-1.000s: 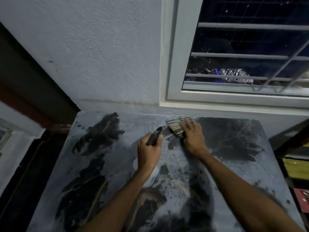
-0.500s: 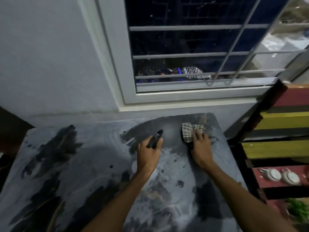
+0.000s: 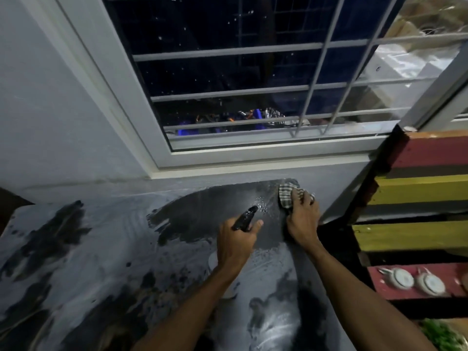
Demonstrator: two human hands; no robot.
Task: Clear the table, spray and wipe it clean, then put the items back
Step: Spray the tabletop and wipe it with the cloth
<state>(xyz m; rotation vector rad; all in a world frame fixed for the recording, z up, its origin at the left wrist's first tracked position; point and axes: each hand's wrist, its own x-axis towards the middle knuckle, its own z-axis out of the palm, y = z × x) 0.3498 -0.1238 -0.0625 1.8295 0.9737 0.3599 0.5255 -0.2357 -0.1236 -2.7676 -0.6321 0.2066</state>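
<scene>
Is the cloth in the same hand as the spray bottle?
No, the right hand grips the checked cloth on the table while the left hand holds the spray bottle.

A checked cloth (image 3: 288,196) lies bunched at the far right corner of the wet table (image 3: 101,249), black-nozzled spray bottle (image 3: 244,217) nearby.

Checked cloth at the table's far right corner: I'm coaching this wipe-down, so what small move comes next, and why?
Probably sweep the checked cloth left over the droplets beside it. The right hand grips the cloth at the corner of the table, the left hand holds the spray bottle aimed at that spot, and the beads lie unwiped.
</scene>
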